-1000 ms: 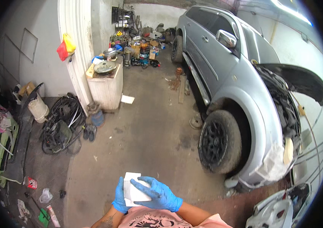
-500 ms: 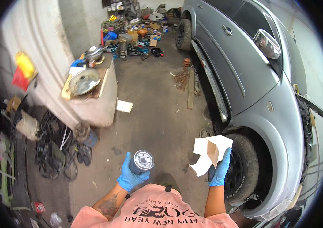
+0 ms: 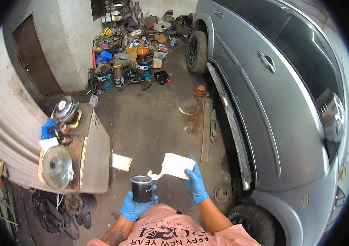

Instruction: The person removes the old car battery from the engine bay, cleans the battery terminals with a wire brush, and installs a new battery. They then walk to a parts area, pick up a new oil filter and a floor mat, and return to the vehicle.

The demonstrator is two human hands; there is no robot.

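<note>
My left hand (image 3: 135,208), in a blue glove, is closed around a black oil filter (image 3: 142,189). The filter stands upright in the palm, its grey metal rim uppermost, in front of my pink shirt. To its right, my gloved right hand (image 3: 195,180) grips a small white cardboard box (image 3: 177,165) by its right side. One flap of the box hangs open toward the filter, close to the filter's top. What lies inside the box is hidden.
A silver car (image 3: 256,82) fills the right side. At left stands a cabinet (image 3: 96,151) topped with a pan lid (image 3: 57,166) and a pot (image 3: 65,108). Buckets (image 3: 145,69) and clutter line the back wall. A wooden plank (image 3: 205,131) lies beside the car.
The box has swung left, toward the filter, and turned in my right hand. The filter has tipped from facing me to upright. My view has moved forward along the car.
</note>
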